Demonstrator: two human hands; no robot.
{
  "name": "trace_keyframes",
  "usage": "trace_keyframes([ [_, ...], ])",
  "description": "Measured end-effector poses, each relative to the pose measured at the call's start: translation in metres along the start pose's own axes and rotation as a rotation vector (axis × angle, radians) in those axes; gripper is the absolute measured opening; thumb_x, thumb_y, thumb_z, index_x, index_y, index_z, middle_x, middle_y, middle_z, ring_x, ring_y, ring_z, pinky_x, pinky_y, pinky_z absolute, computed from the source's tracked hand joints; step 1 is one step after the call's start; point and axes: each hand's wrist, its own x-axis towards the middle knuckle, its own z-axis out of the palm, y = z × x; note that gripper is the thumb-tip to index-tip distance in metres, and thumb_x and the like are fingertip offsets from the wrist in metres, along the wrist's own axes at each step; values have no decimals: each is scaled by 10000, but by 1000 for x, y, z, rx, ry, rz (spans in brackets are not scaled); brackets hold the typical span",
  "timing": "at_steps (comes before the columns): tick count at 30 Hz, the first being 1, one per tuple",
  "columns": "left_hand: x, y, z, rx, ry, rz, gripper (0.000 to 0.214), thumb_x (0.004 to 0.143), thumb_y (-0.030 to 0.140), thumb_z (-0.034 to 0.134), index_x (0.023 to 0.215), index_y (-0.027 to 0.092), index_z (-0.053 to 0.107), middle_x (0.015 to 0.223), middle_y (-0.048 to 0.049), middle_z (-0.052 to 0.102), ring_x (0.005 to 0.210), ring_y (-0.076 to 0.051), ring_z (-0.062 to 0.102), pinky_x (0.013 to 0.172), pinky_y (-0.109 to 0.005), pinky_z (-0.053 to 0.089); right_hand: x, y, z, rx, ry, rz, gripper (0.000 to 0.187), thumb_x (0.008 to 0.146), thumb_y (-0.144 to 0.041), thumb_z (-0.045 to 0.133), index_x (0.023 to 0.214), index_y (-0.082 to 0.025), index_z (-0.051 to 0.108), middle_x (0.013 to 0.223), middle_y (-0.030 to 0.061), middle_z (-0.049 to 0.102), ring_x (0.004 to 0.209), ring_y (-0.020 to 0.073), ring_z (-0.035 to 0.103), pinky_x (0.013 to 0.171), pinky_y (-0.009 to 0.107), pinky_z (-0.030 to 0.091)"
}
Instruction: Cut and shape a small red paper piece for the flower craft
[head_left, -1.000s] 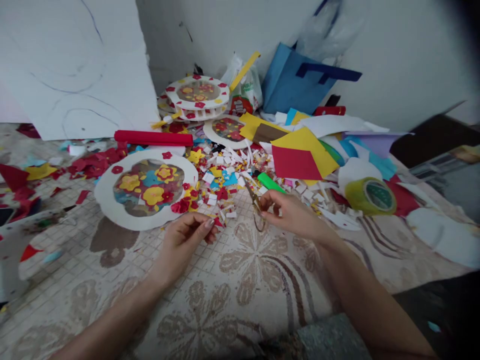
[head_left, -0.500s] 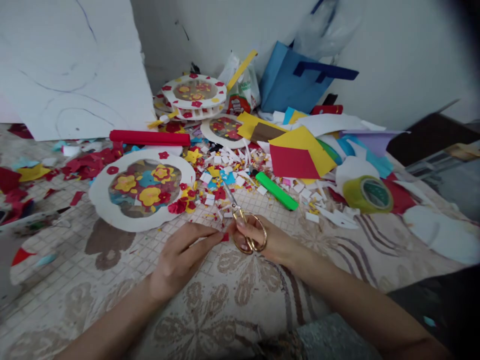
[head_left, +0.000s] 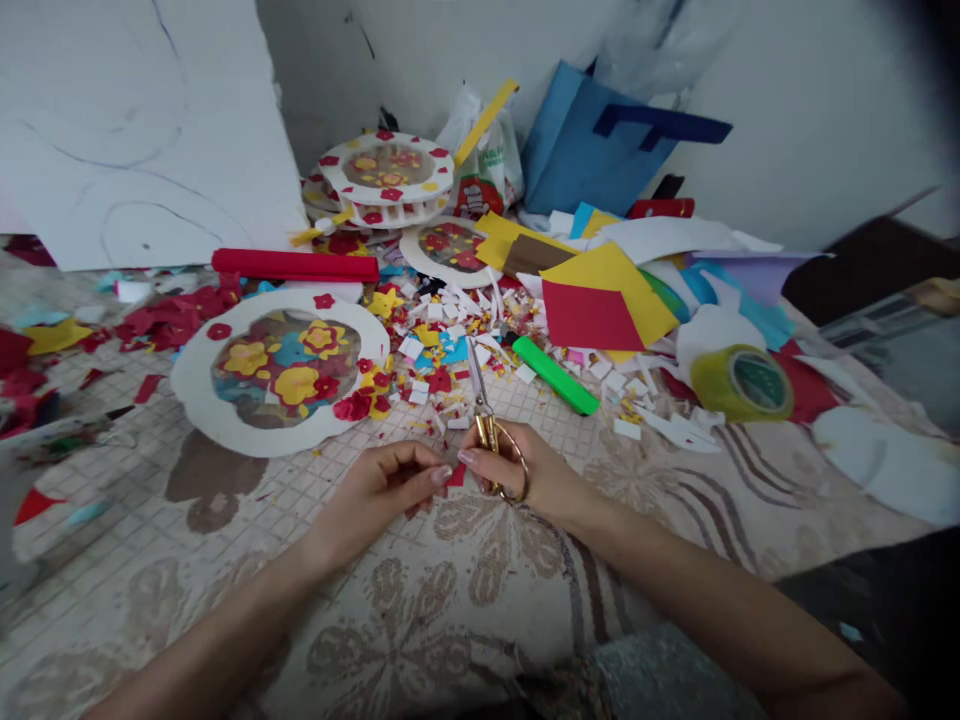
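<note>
My right hand (head_left: pixel 517 465) is wrapped around scissors (head_left: pixel 487 435) with gold-coloured handles, their metal blades together and pointing away from me. A small piece of red paper (head_left: pixel 457 475) shows between the fingertips of my two hands. My left hand (head_left: pixel 394 480) is closed in a pinch at the left side of this piece; the right thumb tip is close to its other side. Beyond my left hand lies a white scalloped paper ring (head_left: pixel 199 410), its clear middle decorated with yellow, red and blue paper flowers. Paper scraps (head_left: pixel 450 350) are scattered past the scissors.
A green box cutter (head_left: pixel 555 375) lies beyond my right hand. Further right are a roll of yellow tape (head_left: pixel 709 385) and coloured paper sheets (head_left: pixel 589 315). A red roll (head_left: pixel 296 265), a round decorated paper structure (head_left: pixel 390 170) and a blue bag (head_left: pixel 592 145) are toward the wall.
The scissors have turned, so their blades point more straight ahead. My left hand has rolled so its thumb shows, and the two hands remain close together. The view has shifted slightly.
</note>
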Motion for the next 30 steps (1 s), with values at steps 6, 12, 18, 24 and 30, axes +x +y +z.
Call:
trace_keyframes([
  [6, 2, -4, -2, -114, -34, -86, 209, 765, 375, 632, 757, 168, 606, 582, 41, 534, 509, -69, 454, 493, -199, 360, 0, -2, 5, -15, 21, 13, 201, 829, -364, 590, 844, -166, 553, 604, -45, 500, 511, 72, 456, 482, 196, 355],
  [12, 2, -5, -1, -117, 58, -43, 205, 803, 377, 588, 769, 174, 587, 583, 43, 525, 526, -77, 441, 505, -204, 353, 0, -1, 6, 20, -3, 40, 246, 823, -399, 589, 776, -161, 545, 600, -40, 496, 493, 70, 460, 454, 196, 338],
  [18, 1, -1, 1, -127, 76, -45, 207, 803, 369, 593, 790, 163, 597, 606, 29, 547, 539, -80, 464, 523, -212, 382, -1, 2, 6, -35, -15, 47, 194, 815, -348, 591, 774, -168, 531, 565, -51, 490, 468, 69, 446, 448, 195, 353],
  [24, 0, -1, 2, -143, 35, -71, 238, 775, 376, 627, 699, 153, 593, 605, 15, 564, 525, -80, 482, 508, -213, 393, -1, 0, 6, -64, -30, 42, 207, 822, -367, 576, 780, -169, 535, 552, -50, 493, 458, 71, 446, 442, 195, 352],
  [30, 1, -3, 1, -305, 135, -53, 215, 768, 358, 646, 728, 159, 574, 639, 26, 563, 542, -66, 468, 516, -197, 380, -4, -1, 4, -78, -38, 45, 426, 856, -582, 436, 787, -169, 511, 497, -63, 407, 408, 69, 363, 423, 208, 324],
])
